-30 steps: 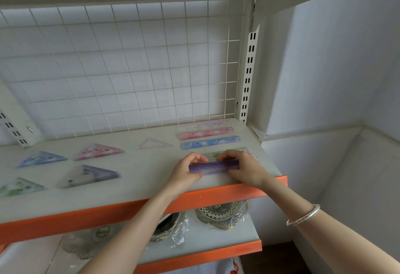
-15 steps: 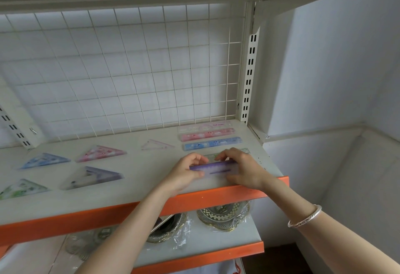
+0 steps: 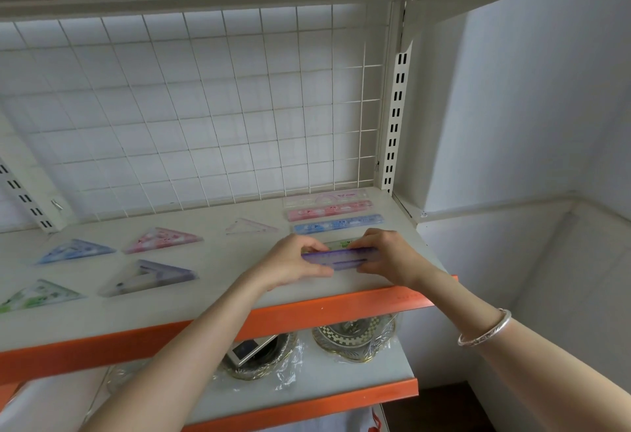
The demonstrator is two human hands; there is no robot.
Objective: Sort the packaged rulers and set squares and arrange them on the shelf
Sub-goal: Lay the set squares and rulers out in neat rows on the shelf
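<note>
A purple packaged ruler [image 3: 341, 258] lies near the front right of the shelf [image 3: 211, 295]. My left hand [image 3: 293, 262] pinches its left end and my right hand [image 3: 386, 255] pinches its right end. Just behind it a green ruler [image 3: 343, 244] shows partly between my hands. Further back lie a blue ruler [image 3: 338, 225], a pink ruler [image 3: 329, 211] and a pale pink ruler [image 3: 324, 198] in a row. To the left lie set squares: clear pink [image 3: 251, 226], pink [image 3: 162, 239], blue [image 3: 76, 250], purple [image 3: 150, 278] and green [image 3: 37, 295].
A white wire grid [image 3: 191, 107] backs the shelf, with a slotted upright [image 3: 396, 117] at the right. The shelf has an orange front lip [image 3: 307, 315]. Wrapped metal dishes [image 3: 355, 336] sit on the shelf below. A white wall stands at the right.
The purple ruler has gone from tilted on its edge to lying flat on the shelf, a little further back. Both hands stay on its ends.
</note>
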